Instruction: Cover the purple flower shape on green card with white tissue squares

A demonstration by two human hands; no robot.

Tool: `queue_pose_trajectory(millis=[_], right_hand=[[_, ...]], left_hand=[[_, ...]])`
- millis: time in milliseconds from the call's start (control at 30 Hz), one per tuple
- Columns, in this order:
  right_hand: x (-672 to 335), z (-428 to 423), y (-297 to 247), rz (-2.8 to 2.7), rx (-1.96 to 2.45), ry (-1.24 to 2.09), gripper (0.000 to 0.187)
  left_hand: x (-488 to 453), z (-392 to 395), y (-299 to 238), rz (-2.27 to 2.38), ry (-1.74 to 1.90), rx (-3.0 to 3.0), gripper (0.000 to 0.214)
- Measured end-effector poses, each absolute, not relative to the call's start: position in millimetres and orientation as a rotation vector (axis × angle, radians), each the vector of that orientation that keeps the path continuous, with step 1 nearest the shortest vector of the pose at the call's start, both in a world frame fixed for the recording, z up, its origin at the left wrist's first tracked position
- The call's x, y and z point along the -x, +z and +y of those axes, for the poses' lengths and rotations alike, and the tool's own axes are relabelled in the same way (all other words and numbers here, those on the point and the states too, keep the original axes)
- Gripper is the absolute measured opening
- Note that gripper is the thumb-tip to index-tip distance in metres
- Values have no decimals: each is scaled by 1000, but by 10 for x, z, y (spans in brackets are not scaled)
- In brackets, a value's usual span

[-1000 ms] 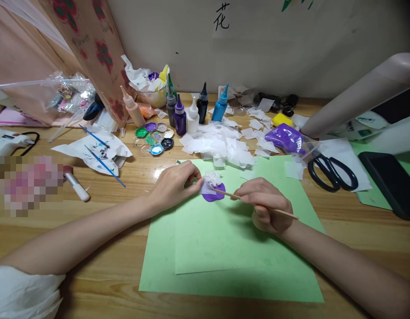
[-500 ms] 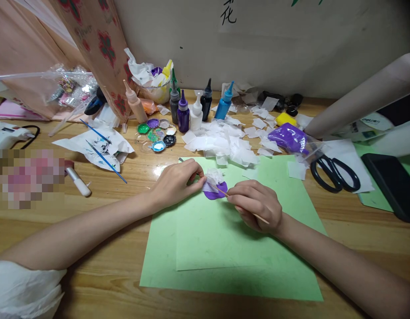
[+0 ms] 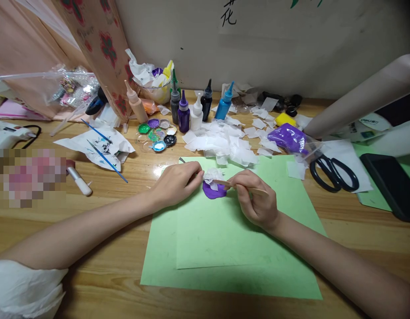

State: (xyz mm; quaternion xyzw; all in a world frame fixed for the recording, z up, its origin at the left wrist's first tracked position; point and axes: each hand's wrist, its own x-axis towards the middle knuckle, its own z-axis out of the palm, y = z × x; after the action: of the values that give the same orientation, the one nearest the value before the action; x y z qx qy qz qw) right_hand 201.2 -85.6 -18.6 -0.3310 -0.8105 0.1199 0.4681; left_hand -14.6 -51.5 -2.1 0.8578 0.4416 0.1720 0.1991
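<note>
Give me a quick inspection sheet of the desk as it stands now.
Surface: wooden table, green paper flat on it.
Job's things: purple patch on the paper, white tissue on its top edge.
Clutter: tissue scraps, paint bottles, palette, scissors, brushes.
Hands: left hand pinches the tissue; right hand holds a wooden stick to it.
Cables: black cord by the glue gun.
Surroundings: wall behind.

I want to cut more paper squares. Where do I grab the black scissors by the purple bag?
Grip the black-handled scissors by their two handle loops, coming from the near right side. They lie flat on white paper, loops toward you, blades pointing away under the clear bag of purple clay. Your right hand holds a thin wooden stick, your left hand white tissue.
</note>
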Motion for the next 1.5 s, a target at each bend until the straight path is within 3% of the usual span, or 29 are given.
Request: queue_pose_trajectory(millis=[367,1500], right_hand=[[-2046,-870,-137,-1964,641,253,17],[-2029,-867,-110,-1966,660,221,17]], left_hand=[[140,-496,-18,1226,439,-2436,27],[130,-493,-8,1226,416,-2462,27]])
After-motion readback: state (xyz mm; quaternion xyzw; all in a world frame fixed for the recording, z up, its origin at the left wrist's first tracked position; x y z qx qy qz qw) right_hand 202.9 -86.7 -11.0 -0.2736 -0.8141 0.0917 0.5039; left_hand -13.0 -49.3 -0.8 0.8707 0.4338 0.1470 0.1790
